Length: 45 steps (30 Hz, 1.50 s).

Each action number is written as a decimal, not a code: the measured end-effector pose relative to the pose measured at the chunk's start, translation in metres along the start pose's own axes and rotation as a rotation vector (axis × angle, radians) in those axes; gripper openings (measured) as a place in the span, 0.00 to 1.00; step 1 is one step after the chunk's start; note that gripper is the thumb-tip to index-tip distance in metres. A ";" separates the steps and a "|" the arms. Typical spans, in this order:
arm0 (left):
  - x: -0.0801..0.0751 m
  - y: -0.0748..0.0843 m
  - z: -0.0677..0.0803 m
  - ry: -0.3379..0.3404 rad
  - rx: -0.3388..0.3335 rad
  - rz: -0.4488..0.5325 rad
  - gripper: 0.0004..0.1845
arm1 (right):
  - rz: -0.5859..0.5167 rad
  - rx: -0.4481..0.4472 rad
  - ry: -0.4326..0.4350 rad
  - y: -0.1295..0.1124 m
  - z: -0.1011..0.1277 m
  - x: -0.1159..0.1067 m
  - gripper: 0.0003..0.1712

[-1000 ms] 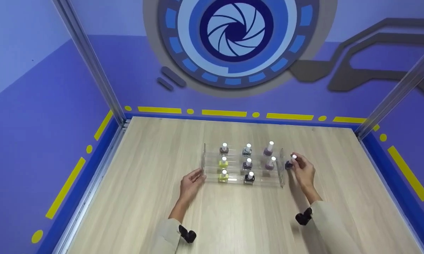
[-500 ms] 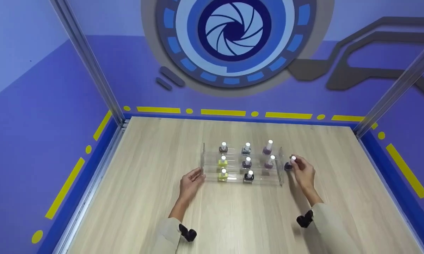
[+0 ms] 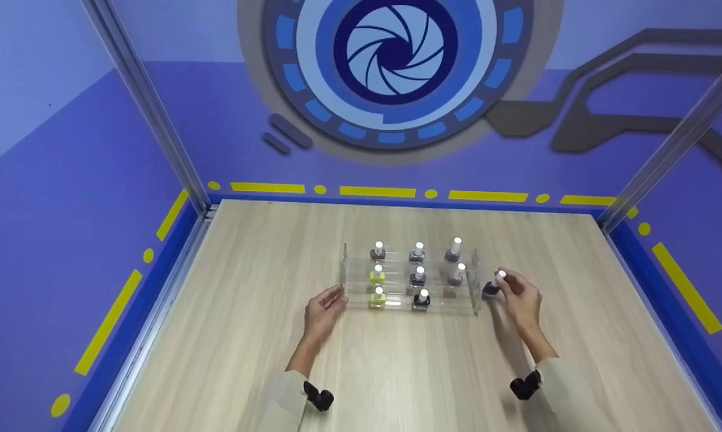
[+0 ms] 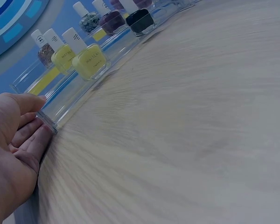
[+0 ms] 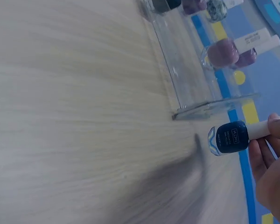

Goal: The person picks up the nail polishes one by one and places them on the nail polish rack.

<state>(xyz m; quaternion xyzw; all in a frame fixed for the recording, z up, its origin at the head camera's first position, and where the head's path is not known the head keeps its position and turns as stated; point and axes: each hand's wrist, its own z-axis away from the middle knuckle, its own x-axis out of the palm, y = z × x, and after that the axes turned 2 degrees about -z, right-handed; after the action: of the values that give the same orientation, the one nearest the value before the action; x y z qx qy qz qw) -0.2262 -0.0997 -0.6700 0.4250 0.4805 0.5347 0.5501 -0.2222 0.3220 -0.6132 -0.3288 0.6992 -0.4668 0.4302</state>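
A clear tiered display rack (image 3: 400,303) stands on the table with nail polish bottles on its three tiers. My left hand (image 3: 323,315) holds the rack's left end panel, thumb on one side and fingers on the other, as the left wrist view shows. In my right hand (image 3: 523,306) a dark blue nail polish bottle (image 5: 232,137) is pinched by its white cap, tilted, just outside the rack's right end panel (image 5: 210,108). The front tier bears a yellow bottle (image 3: 377,300) and a black bottle (image 3: 421,301); its right part has no bottle.
A yellow bottle (image 3: 377,277), a dark purple bottle (image 3: 418,279) and a mauve bottle (image 3: 456,278) stand on the middle tier. Glittery bottles (image 3: 417,255) and another mauve one (image 3: 453,255) occupy the back tier. Wood-grain table (image 3: 397,372) surrounds the rack, with blue walls (image 3: 174,120) beyond.
My right hand and the dark blue bottle have shifted slightly toward me and a little away from the rack. The left hand stays at the rack's left end.
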 end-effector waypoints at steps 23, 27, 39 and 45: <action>-0.003 -0.002 0.000 0.001 0.008 -0.010 0.26 | -0.126 -0.049 -0.042 -0.072 0.027 0.009 0.14; -0.002 -0.001 0.000 -0.004 0.010 -0.010 0.26 | -0.146 -0.054 -0.047 -0.063 0.026 0.014 0.14; 0.000 0.001 0.000 -0.015 0.030 -0.003 0.28 | -0.138 -0.028 -0.069 -0.047 0.031 0.031 0.13; 0.000 -0.004 -0.001 0.000 0.021 -0.007 0.27 | -0.179 -0.031 -0.124 -0.045 0.042 0.038 0.14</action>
<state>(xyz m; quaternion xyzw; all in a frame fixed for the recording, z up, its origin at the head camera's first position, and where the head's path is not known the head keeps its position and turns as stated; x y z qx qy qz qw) -0.2264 -0.0997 -0.6736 0.4289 0.4875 0.5277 0.5476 -0.1973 0.2579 -0.5907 -0.4247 0.6462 -0.4712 0.4242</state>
